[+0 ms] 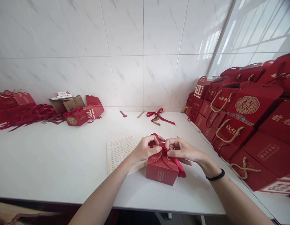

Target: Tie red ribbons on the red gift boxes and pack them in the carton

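1. One white worktop [65, 162] spreads before me, its near edge at six o'clock.
2. Stacked red boxes [246, 106] rise at two o'clock from the small red box [162, 170] I handle, several with gold rope handles.
3. Tangled red ribbons [33, 115] lie at ten o'clock, well apart.
4. A written page [119, 154] lies just beside it at nine o'clock.
5. The small red box sits near the worktop's six-o'clock edge, top flaps folded over.
6. My left grip [145, 147] and right grip [182, 150] both pinch its red ribbon [181, 171] above the flaps, one end trailing toward four o'clock.
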A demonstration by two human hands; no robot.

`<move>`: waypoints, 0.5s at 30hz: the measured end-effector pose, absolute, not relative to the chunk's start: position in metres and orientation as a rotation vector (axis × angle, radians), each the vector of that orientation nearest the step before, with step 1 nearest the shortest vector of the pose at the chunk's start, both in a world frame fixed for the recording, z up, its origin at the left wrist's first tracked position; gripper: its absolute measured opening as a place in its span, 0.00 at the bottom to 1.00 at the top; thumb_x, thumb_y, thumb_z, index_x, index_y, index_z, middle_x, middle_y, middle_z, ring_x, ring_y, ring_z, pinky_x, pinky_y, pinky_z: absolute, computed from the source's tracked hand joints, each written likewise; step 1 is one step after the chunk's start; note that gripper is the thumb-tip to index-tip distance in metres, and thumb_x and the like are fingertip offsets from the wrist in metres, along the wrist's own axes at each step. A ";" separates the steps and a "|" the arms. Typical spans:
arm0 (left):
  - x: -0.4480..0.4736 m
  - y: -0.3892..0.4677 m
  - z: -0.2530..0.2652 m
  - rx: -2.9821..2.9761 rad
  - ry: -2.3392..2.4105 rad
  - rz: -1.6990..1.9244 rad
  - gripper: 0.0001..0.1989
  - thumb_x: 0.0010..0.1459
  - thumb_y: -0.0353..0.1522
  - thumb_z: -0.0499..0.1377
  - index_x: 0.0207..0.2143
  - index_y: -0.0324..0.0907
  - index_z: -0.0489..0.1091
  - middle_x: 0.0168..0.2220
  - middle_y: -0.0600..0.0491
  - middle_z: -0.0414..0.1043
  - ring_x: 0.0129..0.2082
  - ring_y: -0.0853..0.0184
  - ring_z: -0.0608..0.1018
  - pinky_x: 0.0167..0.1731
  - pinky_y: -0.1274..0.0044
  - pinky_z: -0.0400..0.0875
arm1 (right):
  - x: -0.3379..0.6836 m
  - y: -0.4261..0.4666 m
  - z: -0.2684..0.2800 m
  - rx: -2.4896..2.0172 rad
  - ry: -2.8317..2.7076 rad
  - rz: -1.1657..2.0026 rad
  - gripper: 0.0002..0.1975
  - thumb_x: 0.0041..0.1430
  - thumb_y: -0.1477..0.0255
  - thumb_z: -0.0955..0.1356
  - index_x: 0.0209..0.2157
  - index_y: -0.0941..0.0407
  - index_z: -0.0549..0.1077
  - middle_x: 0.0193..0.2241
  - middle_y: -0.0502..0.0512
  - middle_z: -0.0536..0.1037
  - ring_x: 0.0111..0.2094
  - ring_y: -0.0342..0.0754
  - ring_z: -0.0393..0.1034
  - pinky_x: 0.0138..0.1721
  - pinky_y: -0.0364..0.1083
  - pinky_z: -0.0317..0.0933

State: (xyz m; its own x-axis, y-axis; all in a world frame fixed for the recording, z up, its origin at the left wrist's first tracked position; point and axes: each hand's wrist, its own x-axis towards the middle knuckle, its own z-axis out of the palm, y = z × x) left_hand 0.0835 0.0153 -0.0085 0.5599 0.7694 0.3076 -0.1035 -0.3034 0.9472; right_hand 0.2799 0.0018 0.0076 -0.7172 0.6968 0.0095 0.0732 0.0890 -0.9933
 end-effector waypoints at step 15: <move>0.091 0.012 -0.005 1.460 0.630 1.062 0.06 0.48 0.31 0.57 0.25 0.39 0.61 0.25 0.57 0.65 0.26 0.73 0.68 0.28 0.80 0.61 | 0.282 0.002 0.008 -0.777 -1.887 1.657 0.16 0.52 0.67 0.69 0.23 0.57 0.58 0.13 0.42 0.65 0.06 0.34 0.52 0.04 0.33 0.39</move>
State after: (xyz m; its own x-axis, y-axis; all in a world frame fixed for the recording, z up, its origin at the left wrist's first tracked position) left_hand 0.0908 0.0116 -0.0048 0.4433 0.8591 0.2557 -0.1882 -0.1897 0.9636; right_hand 0.2825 0.0016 0.0082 -0.7078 0.7064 0.0036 0.0875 0.0927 -0.9918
